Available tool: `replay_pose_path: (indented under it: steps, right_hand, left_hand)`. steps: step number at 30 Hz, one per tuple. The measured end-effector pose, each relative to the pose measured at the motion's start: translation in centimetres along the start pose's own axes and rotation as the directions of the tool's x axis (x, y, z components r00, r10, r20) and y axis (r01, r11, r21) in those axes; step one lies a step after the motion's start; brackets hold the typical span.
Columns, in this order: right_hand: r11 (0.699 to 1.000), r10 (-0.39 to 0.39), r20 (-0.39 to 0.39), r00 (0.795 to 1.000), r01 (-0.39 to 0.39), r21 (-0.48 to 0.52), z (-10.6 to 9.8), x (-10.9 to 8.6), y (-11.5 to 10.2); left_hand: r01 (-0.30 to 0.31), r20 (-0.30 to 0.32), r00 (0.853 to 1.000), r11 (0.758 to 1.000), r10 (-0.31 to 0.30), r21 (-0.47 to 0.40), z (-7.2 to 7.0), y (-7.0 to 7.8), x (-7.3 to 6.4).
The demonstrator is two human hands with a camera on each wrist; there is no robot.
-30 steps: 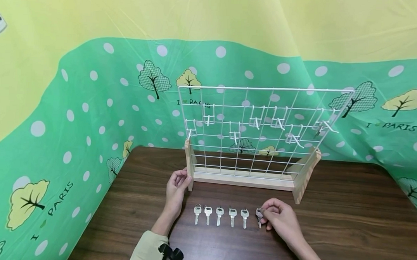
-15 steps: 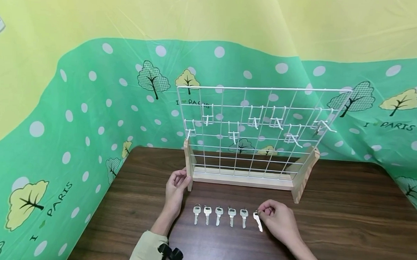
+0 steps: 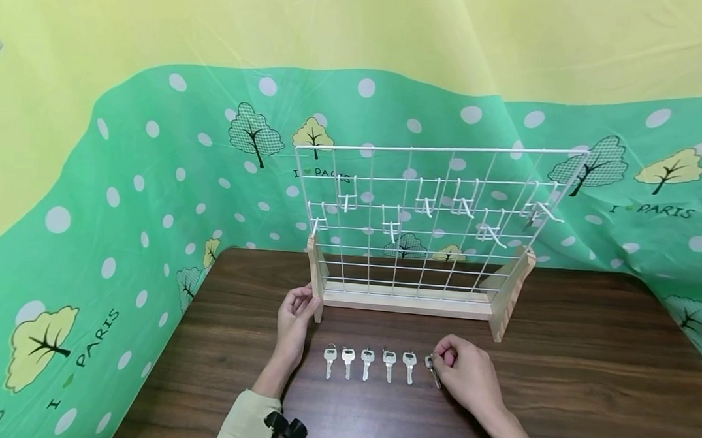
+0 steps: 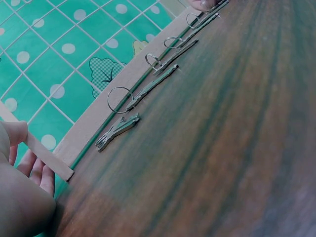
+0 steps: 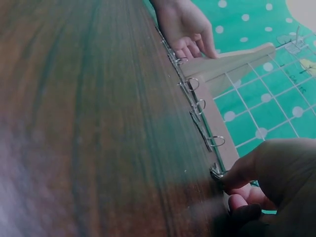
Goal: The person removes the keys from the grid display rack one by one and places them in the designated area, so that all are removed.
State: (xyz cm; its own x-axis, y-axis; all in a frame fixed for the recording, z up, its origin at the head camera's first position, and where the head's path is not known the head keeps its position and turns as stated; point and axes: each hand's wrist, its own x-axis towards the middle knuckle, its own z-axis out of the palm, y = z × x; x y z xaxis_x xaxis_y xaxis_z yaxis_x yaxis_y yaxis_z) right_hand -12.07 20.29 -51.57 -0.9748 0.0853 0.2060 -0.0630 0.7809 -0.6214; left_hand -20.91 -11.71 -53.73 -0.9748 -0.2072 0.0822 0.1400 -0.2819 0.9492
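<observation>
My right hand (image 3: 468, 371) pinches a silver key (image 3: 436, 378) by its head end, low over the table. That key points down and to the right, partly covered by the fingertips. In the right wrist view, the thumb and fingers close together beside the row of keys, most of the held key hidden. My left hand (image 3: 296, 314) grips the left wooden side panel (image 4: 48, 157) of a white wire grid rack (image 3: 406, 304), thumb on the front and fingers behind. Several silver keys (image 3: 367, 365) with split rings lie in a row in front of the rack.
White wire hooks (image 3: 425, 206) are clipped on the grid at two heights, some jutting toward me. A small metal piece (image 3: 531, 220) hangs by the far right hook. A patterned green and yellow cloth (image 3: 152, 191) surrounds the dark wooden table (image 3: 586, 360) behind and at the left.
The key in my right hand has swung its tip to the right and turned from showing its flat face to nearly edge-on. My left hand keeps its hold on the rack.
</observation>
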Motion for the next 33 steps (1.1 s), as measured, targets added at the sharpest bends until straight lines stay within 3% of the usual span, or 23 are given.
replay_pose_path:
  steps: [16, 24, 33]
  right_hand:
    - [0.999, -0.023, -0.014, 1.000, 0.022, -0.050, -0.11, -0.28, 0.04]
    - [1.000, 0.020, 0.029, 0.999, -0.020, -0.016, -0.35, -0.12, 0.10]
    - [1.000, 0.014, 0.029, 0.999, -0.014, 0.009, -0.39, -0.07, 0.16]
  left_hand:
    - [0.007, -0.001, 1.000, 1.000, -0.007, -0.002, 0.00, 0.09, -0.01]
    - [0.013, -0.001, 1.000, 1.000, -0.013, -0.002, 0.00, 0.11, -0.08]
    - [0.008, 0.000, 1.000, 1.000, -0.008, 0.012, -0.02, 0.06, 0.00]
